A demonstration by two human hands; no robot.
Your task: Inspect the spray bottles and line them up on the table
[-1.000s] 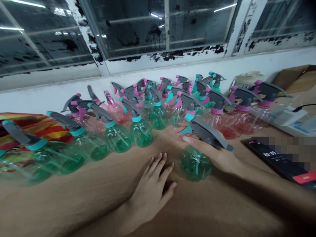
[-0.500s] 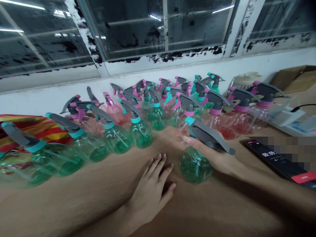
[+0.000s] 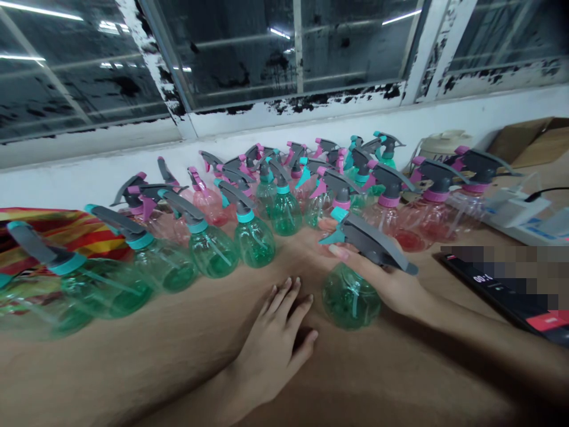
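Note:
My right hand (image 3: 382,279) is wrapped round the neck of a green spray bottle (image 3: 351,296) with a grey trigger head and teal nozzle, which stands on the brown table (image 3: 155,362). My left hand (image 3: 275,341) lies flat on the table just left of that bottle, fingers stretched out, holding nothing. Beyond both hands stand several green spray bottles (image 3: 253,237) in a row running left.
Several pink and green spray bottles (image 3: 391,207) crowd the back along the white wall. A black phone (image 3: 511,290) lies at the right, a white power strip (image 3: 515,207) behind it. A red-and-yellow striped cloth (image 3: 57,228) sits at the far left.
The trigger head of the held bottle has swung slightly, its nozzle showing again toward the left. My left hand has stayed flat in place.

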